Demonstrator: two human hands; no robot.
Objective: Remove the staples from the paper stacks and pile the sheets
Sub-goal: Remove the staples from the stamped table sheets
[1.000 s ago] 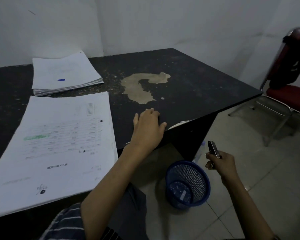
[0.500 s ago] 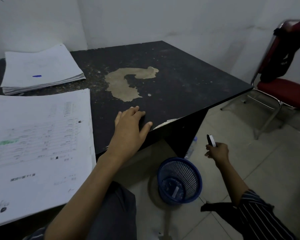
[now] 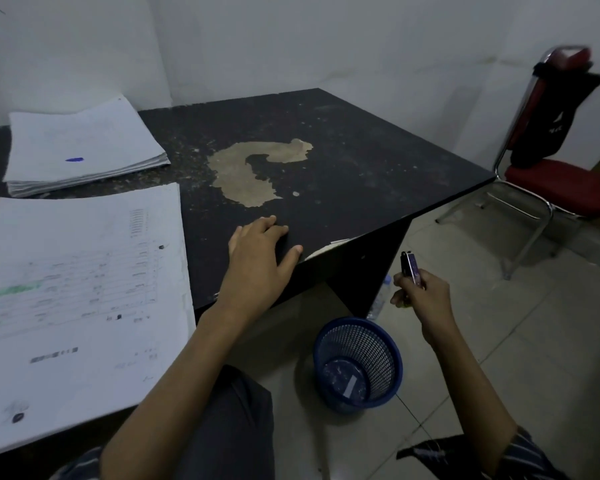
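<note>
A large printed paper stack [image 3: 77, 289] lies on the black table [image 3: 343, 161] at the near left. A thicker pile of sheets [image 3: 80, 147] with a blue mark sits at the far left. My left hand [image 3: 260, 258] rests flat on the table's front edge, fingers spread, to the right of the printed stack. My right hand [image 3: 421, 296] is off the table, over the floor, gripping a small dark staple remover [image 3: 411, 268] that points upward.
A blue mesh wastebasket [image 3: 357, 362] stands on the tiled floor under the table's corner, below my right hand. A red chair [image 3: 561, 174] with a chrome frame stands at the right. A worn tan patch [image 3: 257, 171] marks the tabletop. White walls close the back.
My right hand with the staple remover has risen slightly beside the table corner. My left hand stays pressed on the table edge. The view has swung slightly back to the left.
</note>
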